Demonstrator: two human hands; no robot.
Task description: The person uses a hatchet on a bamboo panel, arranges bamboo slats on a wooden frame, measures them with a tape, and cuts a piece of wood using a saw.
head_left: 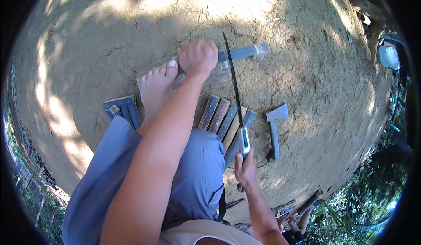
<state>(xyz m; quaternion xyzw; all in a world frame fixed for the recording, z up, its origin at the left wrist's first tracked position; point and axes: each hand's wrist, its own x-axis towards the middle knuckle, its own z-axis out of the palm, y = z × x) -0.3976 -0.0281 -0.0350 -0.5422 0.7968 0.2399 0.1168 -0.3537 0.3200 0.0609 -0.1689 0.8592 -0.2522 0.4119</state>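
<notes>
— What is seen across the scene, taken from the largest thing down?

— Cracked, dry earth ground is spread over nearly the whole view, dappled with sun and shade. On it, near the middle, a low slatted wooden stool is partly covered by legs in blue-grey trousers. A bare foot is planted on the ground just left of the middle, and under its toes one end of a clear plastic bottle is pinned, the bottle lying on its side and running to the right.

— And the hands?

— The left hand is laid over the bottle beside the toes, its fingers curled down and clamped on the bottle. The right hand is seen nearer, right of the knee — its fingers are wrapped tight around the pale handle of a long, thin saw. The blade is run from that hand away to the far side, and the bottle is crossed by it just right of the left hand.

— Anything smaller?

— A hatchet with a grey head is left lying on the ground just right of the stool, apart from both hands.
</notes>
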